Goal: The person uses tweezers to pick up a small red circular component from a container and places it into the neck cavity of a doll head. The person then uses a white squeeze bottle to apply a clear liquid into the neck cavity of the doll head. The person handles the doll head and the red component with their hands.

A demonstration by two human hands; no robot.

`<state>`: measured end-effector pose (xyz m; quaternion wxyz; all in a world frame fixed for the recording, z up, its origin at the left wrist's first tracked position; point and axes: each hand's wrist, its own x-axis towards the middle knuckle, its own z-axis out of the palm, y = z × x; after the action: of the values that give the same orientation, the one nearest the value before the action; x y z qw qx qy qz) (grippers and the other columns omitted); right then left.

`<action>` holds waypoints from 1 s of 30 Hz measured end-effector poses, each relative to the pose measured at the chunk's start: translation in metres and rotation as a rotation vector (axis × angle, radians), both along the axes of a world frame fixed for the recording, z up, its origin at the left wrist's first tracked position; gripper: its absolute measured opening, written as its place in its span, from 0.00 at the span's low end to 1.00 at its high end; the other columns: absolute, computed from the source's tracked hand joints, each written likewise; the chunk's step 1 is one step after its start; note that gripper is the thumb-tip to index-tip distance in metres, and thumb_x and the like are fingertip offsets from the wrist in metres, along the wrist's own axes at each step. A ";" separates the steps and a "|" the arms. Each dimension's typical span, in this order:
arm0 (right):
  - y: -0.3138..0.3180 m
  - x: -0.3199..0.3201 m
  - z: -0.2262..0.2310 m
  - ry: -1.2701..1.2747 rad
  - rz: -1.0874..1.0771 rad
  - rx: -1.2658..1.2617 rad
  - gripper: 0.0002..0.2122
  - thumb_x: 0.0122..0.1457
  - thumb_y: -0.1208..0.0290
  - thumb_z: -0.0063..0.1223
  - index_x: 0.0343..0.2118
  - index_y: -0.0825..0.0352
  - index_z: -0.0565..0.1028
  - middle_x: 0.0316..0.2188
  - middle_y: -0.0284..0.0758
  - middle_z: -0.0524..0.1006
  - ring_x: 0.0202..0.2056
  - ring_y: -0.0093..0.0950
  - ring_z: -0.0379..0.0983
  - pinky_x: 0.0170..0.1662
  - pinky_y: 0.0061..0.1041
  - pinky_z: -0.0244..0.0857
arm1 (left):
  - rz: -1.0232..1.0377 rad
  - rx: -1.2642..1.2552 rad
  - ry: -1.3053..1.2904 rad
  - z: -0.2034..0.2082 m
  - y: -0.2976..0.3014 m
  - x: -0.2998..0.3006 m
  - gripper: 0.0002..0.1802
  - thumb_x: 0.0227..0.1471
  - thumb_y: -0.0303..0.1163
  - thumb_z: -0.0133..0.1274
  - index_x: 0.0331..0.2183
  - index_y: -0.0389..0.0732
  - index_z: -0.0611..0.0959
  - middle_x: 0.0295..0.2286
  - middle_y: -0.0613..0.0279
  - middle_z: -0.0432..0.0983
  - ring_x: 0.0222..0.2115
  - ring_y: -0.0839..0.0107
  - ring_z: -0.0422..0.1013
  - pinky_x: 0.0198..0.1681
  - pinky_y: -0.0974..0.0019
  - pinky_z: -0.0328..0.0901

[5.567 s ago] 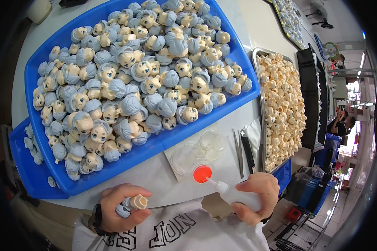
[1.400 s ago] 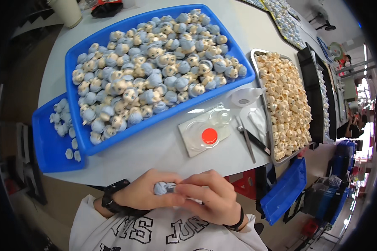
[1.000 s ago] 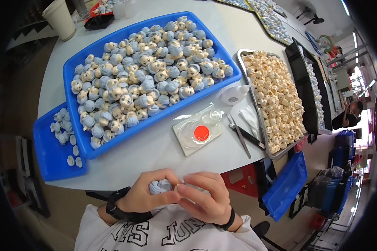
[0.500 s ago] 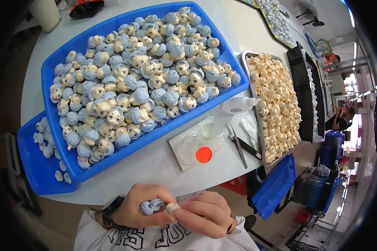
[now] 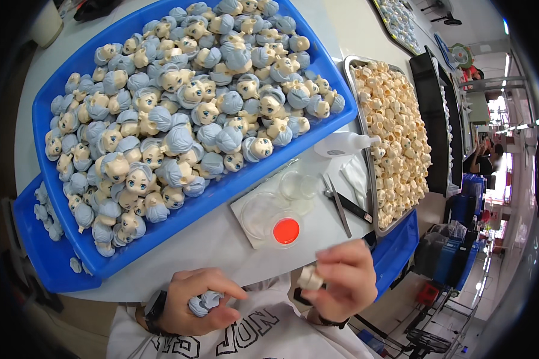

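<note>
Low at the table's front edge, my left hand (image 5: 182, 305) is closed round a grey-blue doll-hair piece (image 5: 205, 304), with its thumb and forefinger spread apart. My right hand (image 5: 347, 278), slightly blurred, pinches a small cream doll-face part (image 5: 310, 279) between thumb and fingers. A gap separates the two hands. Beyond them, a large blue tray (image 5: 221, 194) is heaped with doll heads (image 5: 139, 179) that have cream faces and grey-blue hair. Nearer my right hand, a metal tray (image 5: 351, 90) holds many hollow cream parts (image 5: 395, 131).
Between the trays lie a clear cup with a red disc (image 5: 286, 230), clear round dishes (image 5: 260, 209), tweezers (image 5: 339, 206), a black-handled tool (image 5: 356, 208) and a white squeeze bottle (image 5: 341, 144). A smaller blue tray (image 5: 33, 251) sits left; a blue bin (image 5: 395, 251) stands right.
My right hand has moved away from the left, up and to the right, taking the cream part with it. The left hand keeps the hair piece. The view has shifted slightly.
</note>
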<state>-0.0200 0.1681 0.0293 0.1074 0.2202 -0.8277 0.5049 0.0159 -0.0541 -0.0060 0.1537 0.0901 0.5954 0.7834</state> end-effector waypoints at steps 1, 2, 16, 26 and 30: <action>0.002 -0.001 0.000 -0.040 -0.001 0.016 0.19 0.32 0.75 0.67 0.32 0.65 0.76 0.35 0.40 0.73 0.24 0.23 0.65 0.23 0.17 0.57 | 0.008 -0.008 -0.015 0.001 0.000 0.000 0.12 0.41 0.32 0.60 0.29 0.37 0.79 0.19 0.63 0.72 0.16 0.78 0.65 0.19 0.76 0.57; 0.003 -0.002 0.000 -0.081 -0.002 0.033 0.19 0.32 0.75 0.67 0.32 0.65 0.76 0.37 0.42 0.73 0.24 0.22 0.63 0.23 0.16 0.56 | -0.001 -0.010 -0.012 0.001 0.000 -0.001 0.12 0.40 0.32 0.60 0.28 0.37 0.79 0.19 0.63 0.72 0.16 0.78 0.65 0.19 0.76 0.57; -0.003 -0.004 -0.003 -0.153 0.050 0.073 0.18 0.33 0.74 0.67 0.32 0.62 0.76 0.42 0.41 0.71 0.25 0.22 0.62 0.23 0.16 0.57 | 0.026 -0.038 0.018 0.002 0.002 -0.001 0.11 0.41 0.31 0.59 0.30 0.37 0.79 0.17 0.64 0.70 0.15 0.79 0.64 0.18 0.76 0.56; -0.003 -0.003 -0.005 -0.151 0.043 0.075 0.18 0.32 0.74 0.67 0.32 0.62 0.76 0.42 0.41 0.72 0.24 0.22 0.63 0.23 0.16 0.57 | 0.018 -0.046 0.018 0.001 0.002 0.000 0.11 0.40 0.31 0.59 0.29 0.38 0.79 0.16 0.65 0.69 0.14 0.79 0.63 0.18 0.76 0.56; -0.003 -0.002 -0.005 -0.153 0.037 0.074 0.18 0.32 0.75 0.67 0.32 0.62 0.76 0.42 0.41 0.72 0.24 0.22 0.63 0.23 0.16 0.57 | 0.010 -0.049 0.011 0.003 0.002 -0.001 0.11 0.40 0.30 0.59 0.29 0.38 0.78 0.16 0.65 0.70 0.14 0.79 0.63 0.18 0.76 0.56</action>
<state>-0.0219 0.1651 0.0246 0.0262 0.2003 -0.8473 0.4913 0.0153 -0.0524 -0.0034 0.1486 0.0876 0.6156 0.7690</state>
